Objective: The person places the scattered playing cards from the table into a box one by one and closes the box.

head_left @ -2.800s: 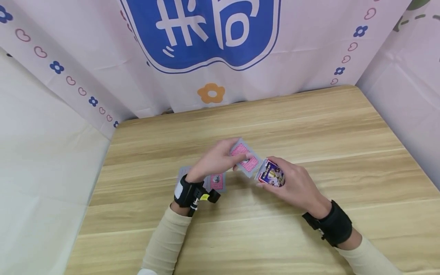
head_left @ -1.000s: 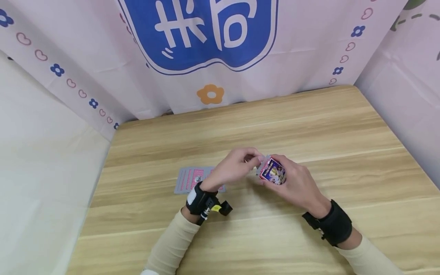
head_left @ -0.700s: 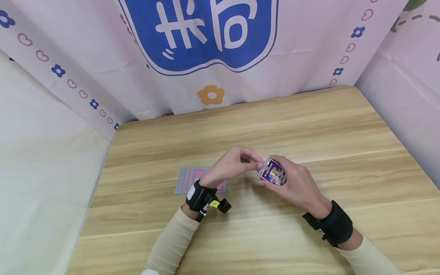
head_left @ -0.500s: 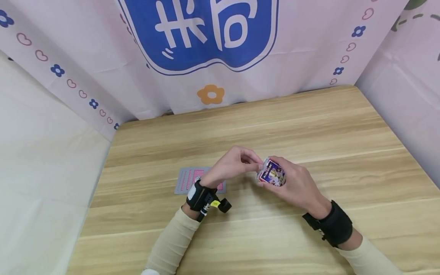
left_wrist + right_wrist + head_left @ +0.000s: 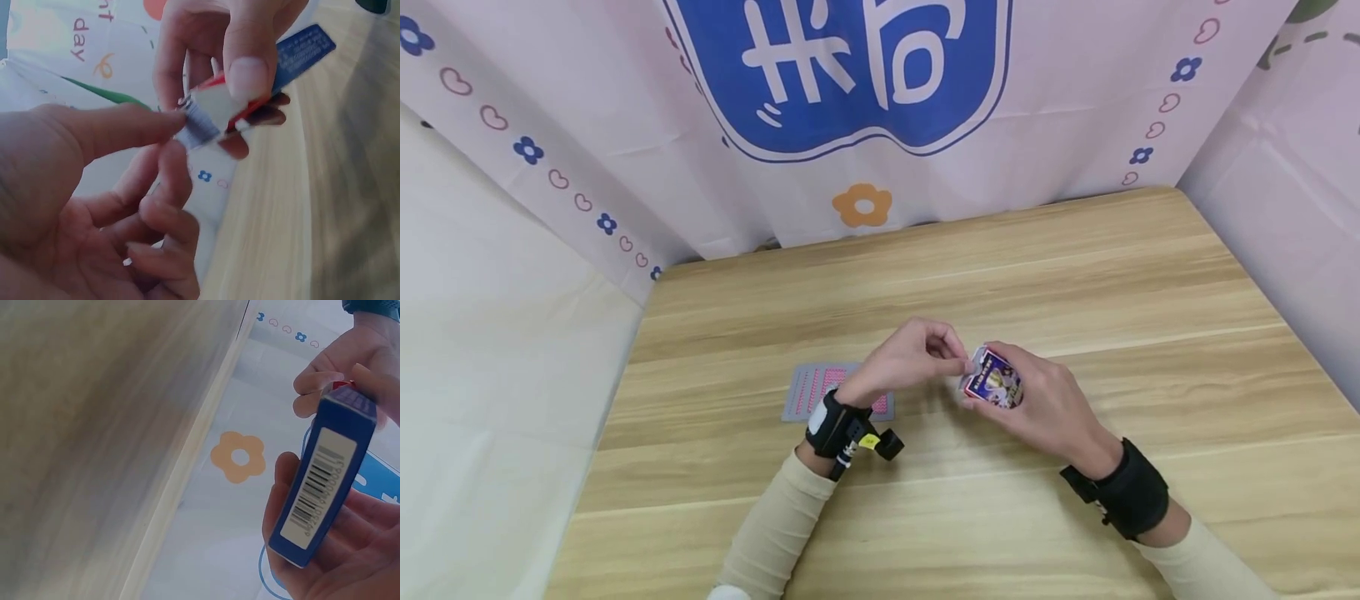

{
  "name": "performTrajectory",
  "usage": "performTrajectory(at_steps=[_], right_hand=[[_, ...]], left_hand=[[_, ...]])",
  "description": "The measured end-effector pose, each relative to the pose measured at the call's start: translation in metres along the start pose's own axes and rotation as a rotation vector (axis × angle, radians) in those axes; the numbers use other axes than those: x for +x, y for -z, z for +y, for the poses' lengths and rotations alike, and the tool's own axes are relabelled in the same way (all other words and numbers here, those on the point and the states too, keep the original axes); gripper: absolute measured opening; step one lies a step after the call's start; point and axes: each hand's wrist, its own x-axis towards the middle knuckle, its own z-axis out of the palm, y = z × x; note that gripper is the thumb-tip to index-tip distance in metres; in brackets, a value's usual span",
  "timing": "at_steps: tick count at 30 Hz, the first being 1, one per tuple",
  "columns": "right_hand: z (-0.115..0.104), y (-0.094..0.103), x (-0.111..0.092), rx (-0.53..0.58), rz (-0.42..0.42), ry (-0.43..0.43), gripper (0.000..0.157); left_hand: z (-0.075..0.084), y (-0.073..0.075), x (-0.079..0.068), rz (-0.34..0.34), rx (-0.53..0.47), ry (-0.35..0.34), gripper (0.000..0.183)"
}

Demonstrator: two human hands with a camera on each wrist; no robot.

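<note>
Box (image 5: 996, 382) | long axis slanted, end toward left hand (image 5: 907, 360) pinching it | right hand (image 5: 1051, 403) gripping box

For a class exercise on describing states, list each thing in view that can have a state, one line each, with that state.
Small blue cardboard box, tilted, held in the bare right hand.
Thin grey-white piece at its end, pinched by the bare left hand; flap or card, unclear.
Pink-and-grey rectangular playing cards, backs up, overlapping on the wood-grain table, partly hidden.
White printed fabric curtain, hanging, creased.
</note>
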Motion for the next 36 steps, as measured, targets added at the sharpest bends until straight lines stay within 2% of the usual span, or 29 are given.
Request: performTrajectory(at_steps=[4,6,11,14,16,18,26,36], right_hand=[[-0.001,0.0,0.0,0.002,0.003,-0.007,0.076],[-0.001,0.0,0.0,-0.003,0.003,-0.015,0.077],[-0.002,-0.001,0.001,-0.006,-0.019,-0.029,0.076],[-0.002,-0.001,0.001,-0.006,-0.029,-0.03,0.075],[-0.002,-0.002,0.0,-0.008,-0.031,-0.028,0.076],[-0.002,-0.002,0.0,-0.011,-0.032,-0.026,0.076],[-0.003,-0.002,0.0,-0.011,-0.039,-0.023,0.076],[-0.003,-0.001,-0.001,-0.01,-0.054,-0.026,0.077]], left_hand=[[-0.004,0.013,0.0,-0.004,0.207,-0.031,0.013],[-0.008,0.024,-0.002,0.011,0.339,-0.009,0.019],[-0.024,0.052,-0.01,0.009,0.537,0.222,0.039],[-0.032,0.062,-0.013,-0.016,0.625,0.345,0.051],[-0.036,0.064,-0.013,-0.03,0.682,0.383,0.057],[-0.038,0.064,-0.012,-0.037,0.728,0.392,0.06],[-0.041,0.054,-0.006,-0.041,0.746,0.343,0.047],[-0.043,0.051,-0.003,0.006,0.699,0.338,0.041]])
